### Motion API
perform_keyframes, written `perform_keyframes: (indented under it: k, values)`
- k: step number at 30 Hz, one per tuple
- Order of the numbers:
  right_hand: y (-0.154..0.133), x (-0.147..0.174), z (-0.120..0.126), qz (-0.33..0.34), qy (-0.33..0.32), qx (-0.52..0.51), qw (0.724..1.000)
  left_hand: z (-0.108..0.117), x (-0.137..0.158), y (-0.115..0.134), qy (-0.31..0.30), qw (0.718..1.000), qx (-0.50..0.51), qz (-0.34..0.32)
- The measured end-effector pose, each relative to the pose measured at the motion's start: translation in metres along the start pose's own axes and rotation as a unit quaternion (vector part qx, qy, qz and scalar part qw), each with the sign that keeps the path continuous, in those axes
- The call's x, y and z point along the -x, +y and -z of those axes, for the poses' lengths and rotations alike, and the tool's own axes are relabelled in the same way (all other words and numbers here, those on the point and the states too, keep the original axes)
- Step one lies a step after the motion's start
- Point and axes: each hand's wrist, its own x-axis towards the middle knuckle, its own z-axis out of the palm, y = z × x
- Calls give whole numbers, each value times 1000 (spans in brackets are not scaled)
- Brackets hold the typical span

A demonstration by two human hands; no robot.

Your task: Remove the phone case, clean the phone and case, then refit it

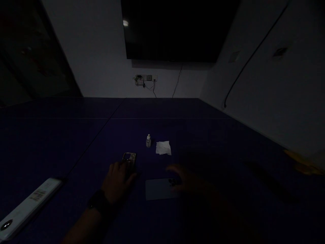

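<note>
In the dim head view, my left hand, with a dark watch on its wrist, rests its fingertips over the lower part of a phone case. The case has a large camera cutout; its lower part is hidden. My left thumb is stretched out to the right. A blue-grey phone lies back up, its camera lenses at the right end. Over that end my right hand is open, index finger and thumb apart, the thumb seeming to touch the phone. Shadow hides its other fingers.
A small dropper bottle stands beside a folded white tissue beyond the hands. A long white box lies at left. Something yellow is at the right edge. The dark blue table reaches the wall, below a large screen.
</note>
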Motion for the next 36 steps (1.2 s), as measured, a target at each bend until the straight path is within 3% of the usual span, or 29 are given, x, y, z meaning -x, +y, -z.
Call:
perform_keyframes:
  k: [2,4,11,13,16,18,21,23,27,31,36]
  values:
    - [5,23,-3,5,-37,15,999,1,-12,1,-15,998,-38,41]
    - [7,32,-5,-3,-35,29,999,-1,-23,5,-44,995,-58,64]
    - [2,32,-7,-39,-8,-5,999,-4,-43,5,-74,992,-42,89]
    - [6,35,-10,-50,15,-47,997,3,-41,6,-78,994,-27,67]
    - [15,37,-14,-46,54,-124,990,12,-30,19,-93,994,32,-50]
    - [23,35,-15,-31,82,-158,984,13,-21,36,-88,967,132,-200]
    - [33,32,-13,-18,138,-177,974,5,-12,65,-150,934,150,-289]
    - [37,33,-11,-17,173,-182,968,-5,-10,80,-193,924,128,-305]
    - [41,39,-9,-17,201,-190,961,-20,-12,97,-222,928,68,-291]
    - [40,42,-9,-21,196,-195,961,-21,-12,101,-249,927,34,-279]
    - [38,40,-8,-31,186,-168,968,-27,-12,98,-232,939,2,-252]
